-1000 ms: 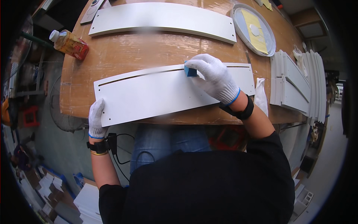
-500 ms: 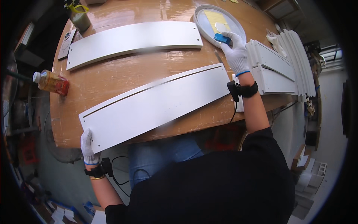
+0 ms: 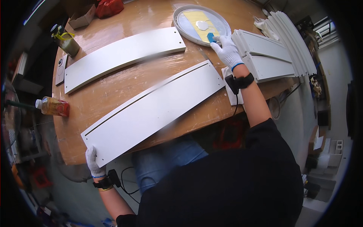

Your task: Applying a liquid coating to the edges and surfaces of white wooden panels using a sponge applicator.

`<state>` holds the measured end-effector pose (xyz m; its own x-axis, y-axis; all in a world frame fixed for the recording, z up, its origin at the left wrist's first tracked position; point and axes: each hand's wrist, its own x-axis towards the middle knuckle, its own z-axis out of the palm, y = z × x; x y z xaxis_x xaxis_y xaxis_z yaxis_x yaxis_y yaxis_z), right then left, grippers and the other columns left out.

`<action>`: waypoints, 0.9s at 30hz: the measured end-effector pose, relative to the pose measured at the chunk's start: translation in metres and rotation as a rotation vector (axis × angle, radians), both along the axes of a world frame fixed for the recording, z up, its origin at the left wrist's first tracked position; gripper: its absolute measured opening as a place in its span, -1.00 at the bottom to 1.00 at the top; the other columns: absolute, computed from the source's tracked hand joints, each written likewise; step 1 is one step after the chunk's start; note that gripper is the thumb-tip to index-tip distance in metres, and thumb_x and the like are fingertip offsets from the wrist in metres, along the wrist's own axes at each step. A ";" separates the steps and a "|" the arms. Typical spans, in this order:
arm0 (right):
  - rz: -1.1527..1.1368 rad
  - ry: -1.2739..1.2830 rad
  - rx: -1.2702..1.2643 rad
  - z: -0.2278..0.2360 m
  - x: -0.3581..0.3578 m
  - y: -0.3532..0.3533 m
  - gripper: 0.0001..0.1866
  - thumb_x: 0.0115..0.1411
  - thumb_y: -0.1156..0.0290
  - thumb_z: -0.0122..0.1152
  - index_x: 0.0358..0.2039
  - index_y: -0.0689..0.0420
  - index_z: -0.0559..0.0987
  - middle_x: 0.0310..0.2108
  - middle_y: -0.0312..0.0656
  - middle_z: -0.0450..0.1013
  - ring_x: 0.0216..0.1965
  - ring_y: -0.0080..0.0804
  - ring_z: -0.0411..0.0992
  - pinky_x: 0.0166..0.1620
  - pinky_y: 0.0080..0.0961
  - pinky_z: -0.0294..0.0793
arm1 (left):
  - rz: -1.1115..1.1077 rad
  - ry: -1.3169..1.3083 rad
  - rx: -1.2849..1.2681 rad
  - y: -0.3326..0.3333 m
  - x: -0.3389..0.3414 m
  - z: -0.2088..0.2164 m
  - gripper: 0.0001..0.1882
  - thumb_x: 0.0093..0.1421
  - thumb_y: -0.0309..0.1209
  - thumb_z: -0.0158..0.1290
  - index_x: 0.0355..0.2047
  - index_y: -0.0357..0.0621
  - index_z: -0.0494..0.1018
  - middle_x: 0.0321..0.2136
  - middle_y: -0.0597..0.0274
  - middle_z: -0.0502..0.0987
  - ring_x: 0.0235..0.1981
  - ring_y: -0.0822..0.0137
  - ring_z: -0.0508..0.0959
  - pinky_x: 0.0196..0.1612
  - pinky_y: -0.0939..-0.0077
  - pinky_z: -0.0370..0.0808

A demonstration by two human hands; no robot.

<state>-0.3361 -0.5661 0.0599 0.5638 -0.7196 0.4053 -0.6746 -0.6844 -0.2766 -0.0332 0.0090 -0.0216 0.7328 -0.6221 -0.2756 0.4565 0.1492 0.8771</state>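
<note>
Slotted white panel (image 3: pixel 155 113) lies on a glossy brown table (image 3: pixel 107 90), greyish floor (image 3: pixel 85 200) below.

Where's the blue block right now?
Head view, upper, right of centre: blue block in the right hand, at the yellow sheet in the round tray.

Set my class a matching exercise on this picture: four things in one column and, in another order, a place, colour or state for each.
Column one
1. Left hand
2. Right hand
3. Amber-and-red bottle
4. Yellow sheet

Column two
A. Lies inside the round tray
B. Holds the small blue block
C. Has a white cap
D. Is at one end of the slotted white panel

Pairs: 1-D, 2-B, 3-C, 4-A
</note>
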 end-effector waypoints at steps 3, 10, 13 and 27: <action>0.142 -0.104 0.800 0.042 -0.005 0.099 -0.59 0.24 0.12 0.16 -0.15 0.24 0.60 -0.33 -0.14 0.57 -0.29 -0.35 0.57 -0.19 -0.47 0.55 | 0.093 0.050 -0.042 0.006 -0.005 -0.003 -0.64 0.30 -0.32 -0.04 0.01 -0.31 0.38 -0.13 0.12 0.52 -0.10 0.26 0.55 0.02 0.33 0.48; 0.522 0.314 1.666 0.022 -0.030 0.262 -0.55 0.29 0.05 0.12 -0.10 0.21 0.62 -0.34 -0.22 0.58 -0.44 -0.51 0.52 -0.35 -0.60 0.52 | 0.073 -0.005 -0.158 0.016 -0.041 0.054 -0.68 0.37 -0.30 -0.14 -0.02 -0.26 0.40 -0.07 0.08 0.53 -0.06 0.26 0.53 0.06 0.31 0.46; 0.563 0.105 1.739 0.037 -0.031 0.301 -0.49 0.29 0.06 0.15 0.06 0.20 0.53 -0.36 -0.21 0.57 -0.45 -0.54 0.50 -0.33 -0.60 0.51 | 0.023 -0.160 -0.153 0.030 -0.055 0.064 -0.67 0.38 -0.28 -0.16 0.00 -0.26 0.37 -0.06 0.07 0.51 -0.05 0.27 0.51 0.05 0.32 0.45; -0.025 -1.431 0.986 0.072 -0.120 0.280 -0.75 0.28 0.26 0.12 -0.37 0.20 0.53 -0.61 -0.30 0.44 -0.68 -0.65 0.37 -0.61 -0.75 0.32 | -0.532 -0.128 -0.129 -0.128 -0.171 0.124 -0.49 0.37 -0.12 -0.08 0.11 -0.31 0.32 0.04 0.00 0.44 -0.09 0.19 0.56 -0.01 0.31 0.52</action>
